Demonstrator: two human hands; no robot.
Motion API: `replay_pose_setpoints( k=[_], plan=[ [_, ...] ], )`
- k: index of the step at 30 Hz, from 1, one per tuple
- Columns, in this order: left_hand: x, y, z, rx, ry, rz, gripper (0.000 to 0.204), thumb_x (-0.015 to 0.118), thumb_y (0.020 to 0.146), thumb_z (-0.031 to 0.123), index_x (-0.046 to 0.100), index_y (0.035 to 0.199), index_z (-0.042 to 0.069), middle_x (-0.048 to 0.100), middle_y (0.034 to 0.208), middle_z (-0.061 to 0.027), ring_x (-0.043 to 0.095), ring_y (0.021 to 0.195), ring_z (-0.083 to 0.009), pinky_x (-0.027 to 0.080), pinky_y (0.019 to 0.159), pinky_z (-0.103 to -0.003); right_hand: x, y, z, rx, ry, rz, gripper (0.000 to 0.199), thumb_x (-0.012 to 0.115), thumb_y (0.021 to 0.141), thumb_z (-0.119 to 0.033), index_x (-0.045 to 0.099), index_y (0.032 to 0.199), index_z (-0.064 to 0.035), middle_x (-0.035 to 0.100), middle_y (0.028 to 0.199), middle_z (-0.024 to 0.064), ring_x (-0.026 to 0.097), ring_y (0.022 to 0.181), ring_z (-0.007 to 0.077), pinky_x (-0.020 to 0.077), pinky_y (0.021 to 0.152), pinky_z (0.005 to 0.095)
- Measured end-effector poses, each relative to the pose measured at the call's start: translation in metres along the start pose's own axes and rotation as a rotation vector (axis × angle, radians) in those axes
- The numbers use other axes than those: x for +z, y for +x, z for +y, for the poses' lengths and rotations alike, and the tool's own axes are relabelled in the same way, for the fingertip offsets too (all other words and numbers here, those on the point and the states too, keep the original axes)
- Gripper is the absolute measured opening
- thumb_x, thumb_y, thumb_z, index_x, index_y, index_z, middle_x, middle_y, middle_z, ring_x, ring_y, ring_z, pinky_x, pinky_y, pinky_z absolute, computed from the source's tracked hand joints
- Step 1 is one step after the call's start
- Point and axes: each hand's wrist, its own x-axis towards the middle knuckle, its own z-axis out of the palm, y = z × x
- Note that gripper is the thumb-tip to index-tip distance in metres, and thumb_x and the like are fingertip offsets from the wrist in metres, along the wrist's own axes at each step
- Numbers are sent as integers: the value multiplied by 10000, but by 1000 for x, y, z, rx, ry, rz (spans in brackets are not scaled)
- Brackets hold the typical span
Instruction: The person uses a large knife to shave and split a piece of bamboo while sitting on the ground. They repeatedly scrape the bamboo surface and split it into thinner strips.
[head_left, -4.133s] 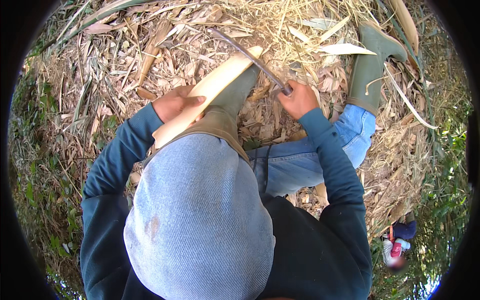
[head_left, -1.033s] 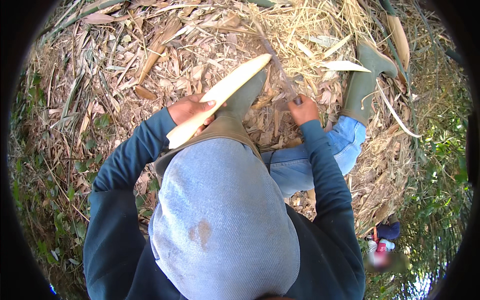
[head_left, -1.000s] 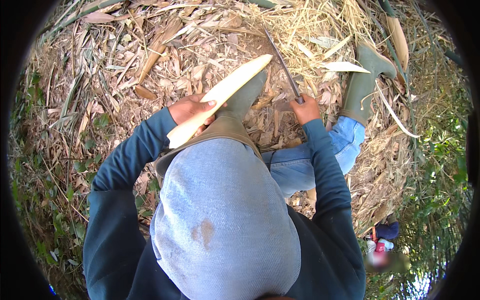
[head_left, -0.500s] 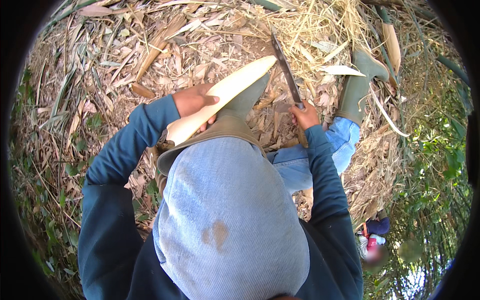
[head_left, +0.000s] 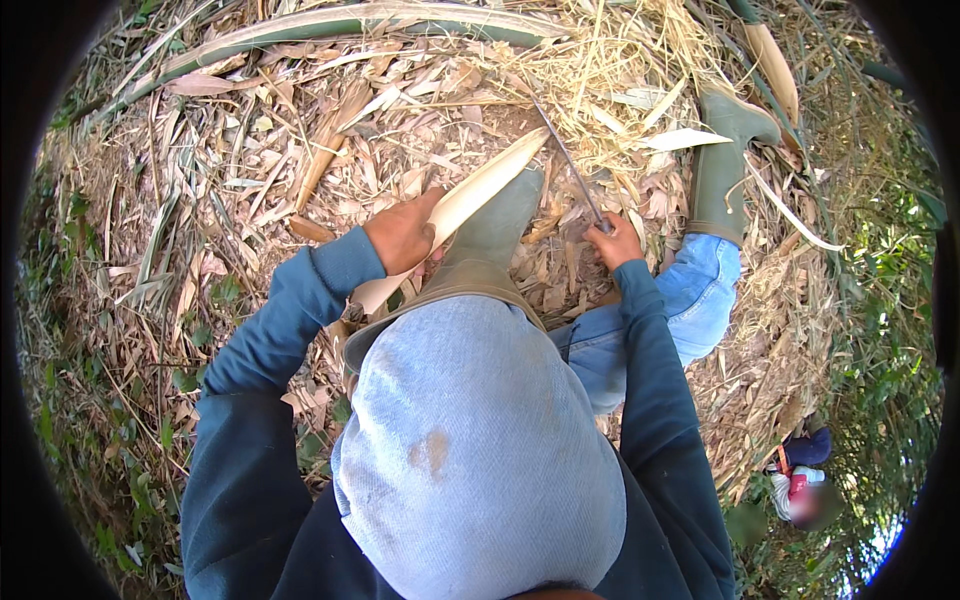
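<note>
My left hand grips a long pale peeled bamboo shoot that lies slanted across my left rubber boot, its tip pointing up and right. My right hand holds the handle of a long thin knife; the blade rises up and left from the fist, its tip near the shoot's tip. My raised left knee in faded jeans fills the middle of the view and hides the shoot's lower end.
Dry husks, leaves and straw cover the ground. My right boot stretches out at the upper right. A green bamboo stem lies across the top. Another person is at the lower right among green plants.
The knife in my right hand has swung from pointing up to slanting left toward the shoot's tip. My left hand has slid a little higher along the shoot.
</note>
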Motion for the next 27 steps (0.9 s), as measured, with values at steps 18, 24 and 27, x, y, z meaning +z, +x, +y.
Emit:
replay_pose_setpoints(
  k=[18, 24, 27],
  plan=[
    [53, 9, -82, 114, 387, 303, 798, 586, 883, 507, 221, 1512, 179, 564, 1136, -347, 600, 1004, -476, 460, 905, -485, 3, -16, -28, -103, -321, 303, 428, 717, 682, -369, 659, 932, -27, 689, 933, 196, 651, 876, 384, 512, 793, 442],
    [56, 18, -88, -18, 494, 400, 807, 611, 855, 523, 271, 1488, 156, 582, 1149, -308, 587, 1047, -462, 473, 894, -472, -3, -21, -32, -103, -267, 280, 448, 712, 692, -362, 665, 982, -24, 682, 978, 216, 646, 925, 383, 505, 824, 441],
    [58, -2, -51, 73, 461, 526, 758, 652, 847, 458, 328, 1459, 149, 587, 1145, -297, 597, 1035, -448, 486, 869, -473, -6, -23, -35, -90, -228, 255, 460, 712, 693, -360, 666, 994, -15, 680, 995, 220, 643, 941, 383, 503, 835, 440]
  ],
)
